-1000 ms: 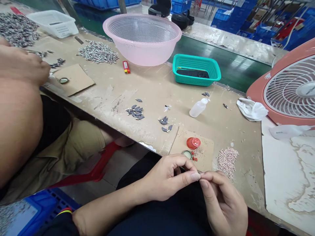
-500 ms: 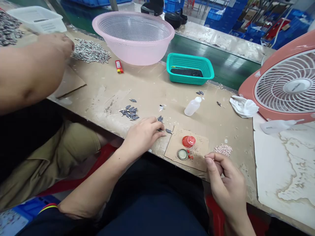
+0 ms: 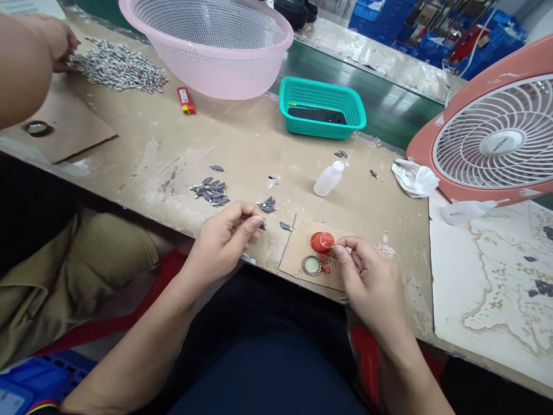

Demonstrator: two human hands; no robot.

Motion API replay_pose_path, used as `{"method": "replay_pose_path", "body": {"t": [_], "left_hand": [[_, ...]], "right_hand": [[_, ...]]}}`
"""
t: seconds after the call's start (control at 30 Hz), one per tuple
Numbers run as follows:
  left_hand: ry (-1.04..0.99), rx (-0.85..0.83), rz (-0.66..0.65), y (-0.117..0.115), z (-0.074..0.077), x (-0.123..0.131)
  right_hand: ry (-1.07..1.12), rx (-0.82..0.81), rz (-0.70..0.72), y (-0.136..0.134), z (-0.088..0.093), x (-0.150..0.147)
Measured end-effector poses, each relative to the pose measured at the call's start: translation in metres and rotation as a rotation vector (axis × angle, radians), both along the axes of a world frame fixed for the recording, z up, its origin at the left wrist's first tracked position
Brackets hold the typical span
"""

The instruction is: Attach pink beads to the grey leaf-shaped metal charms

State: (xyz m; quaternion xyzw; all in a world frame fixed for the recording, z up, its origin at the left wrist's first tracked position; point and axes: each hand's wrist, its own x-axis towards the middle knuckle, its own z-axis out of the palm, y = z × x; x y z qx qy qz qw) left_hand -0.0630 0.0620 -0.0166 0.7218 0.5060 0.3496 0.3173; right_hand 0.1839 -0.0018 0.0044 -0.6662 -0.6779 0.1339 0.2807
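My left hand (image 3: 227,239) pinches a small dark grey leaf-shaped piece (image 3: 261,226), mostly covered by the thumb and finger. Just beyond it lie a few similar pieces (image 3: 268,204), a single piece (image 3: 286,226) to the right and a larger pile (image 3: 210,191) to the left. My right hand (image 3: 371,276) is closed in a pinch beside a red cup-like cap (image 3: 322,242); what its fingertips hold is too small to make out. A crown bottle cap (image 3: 311,265) and red bits (image 3: 325,269) sit on a cardboard piece (image 3: 298,245). Tiny pinkish parts (image 3: 386,250) lie behind my right hand.
A white squeeze bottle (image 3: 329,178), a green basket (image 3: 322,128) holding a phone, and a pink colander (image 3: 216,66) stand farther back. A lighter (image 3: 186,101) lies left, near a co-worker's hand (image 3: 56,40) at a heap of small parts (image 3: 121,64). A fan (image 3: 496,127) stands right.
My left hand has drawn back from the small group, now with a dark piece in its pinch. My right hand has moved left to the red cap. The view has shifted rightward.
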Motion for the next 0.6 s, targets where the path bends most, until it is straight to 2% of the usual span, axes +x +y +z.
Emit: {"method": "replay_pose_path", "body": {"t": [0.07, 0.17, 0.27, 0.37, 0.47, 0.6], "left_hand": [[-0.105, -0.029, 0.072, -0.004, 0.001, -0.001], [-0.130, -0.025, 0.140, -0.007, 0.003, -0.002], [-0.184, -0.084, 0.137, -0.008, 0.004, -0.002], [-0.337, -0.194, 0.113, -0.008, 0.004, 0.000], [-0.540, -0.324, 0.059, -0.008, 0.004, 0.002], [-0.745, -0.491, 0.048, -0.008, 0.006, 0.003]], "right_hand": [[-0.076, 0.018, 0.022, 0.003, 0.002, -0.002], [-0.161, 0.042, 0.039, 0.005, 0.002, -0.004], [-0.221, 0.052, 0.039, 0.007, -0.001, -0.006], [-0.240, 0.048, 0.043, 0.007, -0.002, -0.007], [-0.046, 0.022, 0.034, 0.004, 0.002, -0.006], [0.437, -0.084, -0.057, -0.003, 0.009, -0.002]]}}
